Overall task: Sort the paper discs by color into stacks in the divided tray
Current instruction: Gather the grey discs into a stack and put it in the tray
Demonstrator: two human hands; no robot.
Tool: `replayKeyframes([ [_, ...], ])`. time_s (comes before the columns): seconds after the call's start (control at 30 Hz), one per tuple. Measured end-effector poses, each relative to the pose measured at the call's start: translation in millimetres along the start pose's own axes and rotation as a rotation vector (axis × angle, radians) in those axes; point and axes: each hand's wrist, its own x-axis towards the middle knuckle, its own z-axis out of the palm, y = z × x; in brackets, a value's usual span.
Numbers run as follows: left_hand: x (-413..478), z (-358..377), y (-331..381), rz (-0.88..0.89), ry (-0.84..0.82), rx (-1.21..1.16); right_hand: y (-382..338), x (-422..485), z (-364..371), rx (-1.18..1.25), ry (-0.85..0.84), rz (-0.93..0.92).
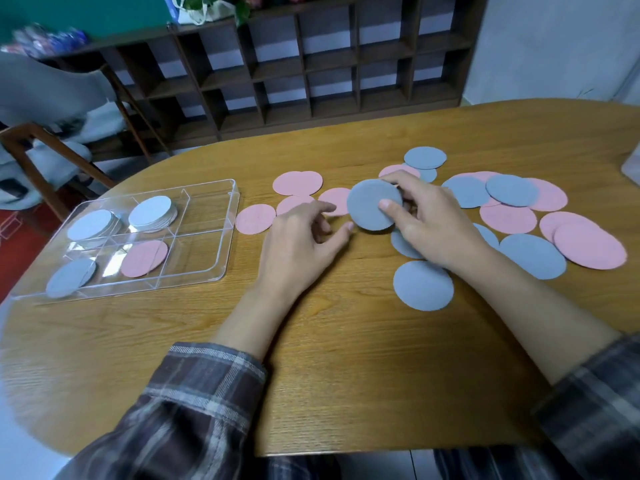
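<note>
Right hand [426, 220]: pinches 1 blue disc [374, 209], thumb on its face, lifted and tilted above the tabletop [311, 358].
Left hand [304, 240]: fingers loosely curled and empty, just left of that disc.
Loose discs [512, 218]: pink and blue, scattered around both hands.
Divided tray [207, 233]: far left, holding blue and pink stacks.

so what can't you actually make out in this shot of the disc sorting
All in the head view:
- Blue disc under the right hand: mostly covered by the palm.
- Whether the held blue disc is one sheet or several: edge too thin to tell.
- Count of discs in the tray stacks: edges too small.
- Clear object at the right edge: cut off by the frame.
- Items top left: blurred.
</note>
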Motion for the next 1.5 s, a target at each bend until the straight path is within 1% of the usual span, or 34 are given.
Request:
replayKeyframes([
  [0.17, 0.0, 18.7, 18.3, 0.122, -0.174, 0.015, 28.8, -11.3, -33.6, -0.002, 0.097, 0.065],
  [0.23, 2.0, 29.0, 30.6, 0.154, -0.204, 0.059, 42.5, -13.0, -46.5, 0.009, 0.121, 0.089],
  [0.4, 14.3, 49.7, 54.4, 0.104, -0.317, 0.139, 58.5, -20.1, -61.7, 0.095, 0.166, 0.114],
  [0.53, 23.2, 53.5, 48.8, 0.074, -0.379, -0.018, 61.6, -13.5, -56.4, 0.102, 0.14, 0.122],
  [0.77, 28.5, 48.2, 38.0, -0.129, -0.263, -0.433, 58.4, -12.5, -43.7, 0.018, 0.072, 0.089],
  [0.87, 26.1, 48.9, 40.0, -0.176, -0.198, -0.536, 52.8, -13.6, -41.5, 0.016, 0.048, 0.083],
  [1.0, 20.5, 54.5, 45.4, -0.158, -0.093, -0.519, 43.0, -17.5, -40.8, 0.078, -0.001, 0.063],
  [1.1, 15.7, 54.8, 50.2, -0.141, -0.027, -0.465, 40.0, -18.9, -40.2, 0.02, -0.043, 0.016],
  [1.2, 14.6, 50.7, 54.9, -0.095, -0.015, -0.38, 41.2, -18.3, -42.0, -0.073, -0.063, -0.033],
  [1.27, 14.4, 47.5, 56.3, -0.033, -0.082, -0.32, 44.0, -17.7, -43.5, -0.095, -0.038, -0.049],
  [1.3, 14.0, 45.9, 56.0, 0.001, -0.158, -0.307, 45.4, -17.3, -44.0, -0.096, -0.016, -0.048],
  [1.4, 11.2, 39.9, 55.8, 0.084, -0.462, -0.287, 48.8, -17.2, -44.7, -0.105, 0.021, -0.04],
  [1.43, 11.0, 38.3, 54.8, 0.121, -0.528, -0.263, 49.3, -17.2, -44.9, -0.105, 0.019, -0.04],
  [1.5, 12.2, 36.4, 51.9, 0.177, -0.592, -0.215, 49.1, -17.0, -46.1, -0.096, 0.002, -0.038],
])
